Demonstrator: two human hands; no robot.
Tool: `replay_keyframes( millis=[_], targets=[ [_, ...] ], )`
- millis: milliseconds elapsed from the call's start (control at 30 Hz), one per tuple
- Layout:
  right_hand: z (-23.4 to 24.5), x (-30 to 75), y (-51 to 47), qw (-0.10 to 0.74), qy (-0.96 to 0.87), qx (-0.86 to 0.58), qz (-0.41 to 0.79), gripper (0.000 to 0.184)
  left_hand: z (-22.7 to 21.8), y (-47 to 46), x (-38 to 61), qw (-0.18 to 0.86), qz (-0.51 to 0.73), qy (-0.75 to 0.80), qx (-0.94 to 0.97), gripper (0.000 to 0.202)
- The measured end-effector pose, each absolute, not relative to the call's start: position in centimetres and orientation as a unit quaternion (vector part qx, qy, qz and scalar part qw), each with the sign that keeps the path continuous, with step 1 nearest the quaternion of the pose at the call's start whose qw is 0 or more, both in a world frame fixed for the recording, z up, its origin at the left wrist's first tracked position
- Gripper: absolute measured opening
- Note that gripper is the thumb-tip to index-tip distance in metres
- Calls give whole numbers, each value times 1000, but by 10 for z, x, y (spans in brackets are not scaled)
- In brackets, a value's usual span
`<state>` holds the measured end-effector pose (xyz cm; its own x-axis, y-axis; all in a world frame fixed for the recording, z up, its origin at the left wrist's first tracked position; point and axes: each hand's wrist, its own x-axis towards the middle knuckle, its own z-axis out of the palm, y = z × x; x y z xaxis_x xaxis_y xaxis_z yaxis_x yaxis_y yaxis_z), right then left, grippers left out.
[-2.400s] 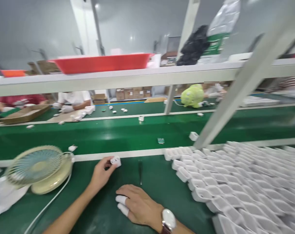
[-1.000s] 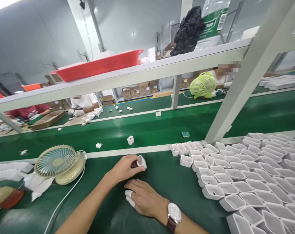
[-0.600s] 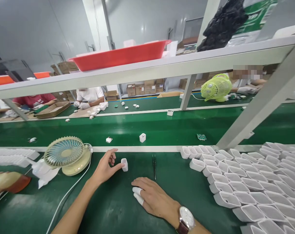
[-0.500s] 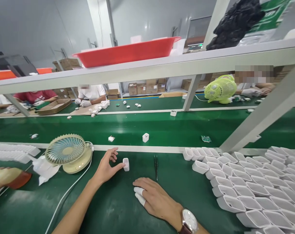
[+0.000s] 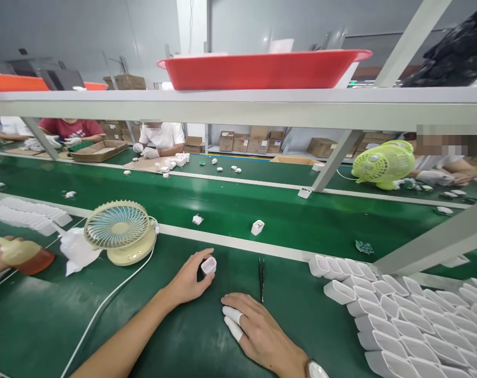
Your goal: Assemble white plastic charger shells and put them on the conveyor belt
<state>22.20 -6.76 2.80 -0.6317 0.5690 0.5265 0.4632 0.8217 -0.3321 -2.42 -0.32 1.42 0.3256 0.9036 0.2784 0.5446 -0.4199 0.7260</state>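
Your left hand's fingers [image 5: 201, 261] pinch the small white plastic open-topped shell [image 5: 209, 265], standing on the green bench [image 5: 175, 341]. Keep it upright with a light grip. Your right hand [image 5: 257, 328] rests flat, fingers together, near the black tweezers [image 5: 261, 271].

Taking the small fan [image 5: 119, 232] on the desk [image 5: 191, 341] as landmark: the left hand [image 5: 189, 281] lies to its right, closed on an open shell [image 5: 209, 265]. Further right lie the tweezers [image 5: 261, 272], with the right hand [image 5: 257, 331] flat on the desk just in front of them. Far right of the fan, rows of empty shells [image 5: 395, 315] crowd the desk. Behind the fan runs the conveyor belt [image 5: 222, 202], carrying a plug housing [image 5: 257, 227]. Above it a shelf [image 5: 238, 107] bears a tray [image 5: 262, 68].
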Motion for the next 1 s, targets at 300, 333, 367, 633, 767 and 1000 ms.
replay_keyframes(
  millis=[300,333,367,633,767,1000],
  targets=[
    [45,226,-28,378,-867,-314,83,35,12,-5,-23,268,342,468,769,75],
    [47,224,-18,371,-867,-320,85,35,12,-5,-23,270,340,469,770,75],
    [49,222,-7,362,-868,-329,89,34,12,-5,-23,271,338,469,770,75],
    [29,172,104,298,-848,-418,131,50,12,-2,-26,287,345,449,773,74],
    [16,145,146,296,-839,-436,132,57,10,2,-29,298,353,432,774,77],
    [14,145,157,312,-834,-435,133,59,4,4,-31,305,371,417,772,79]
  ],
)
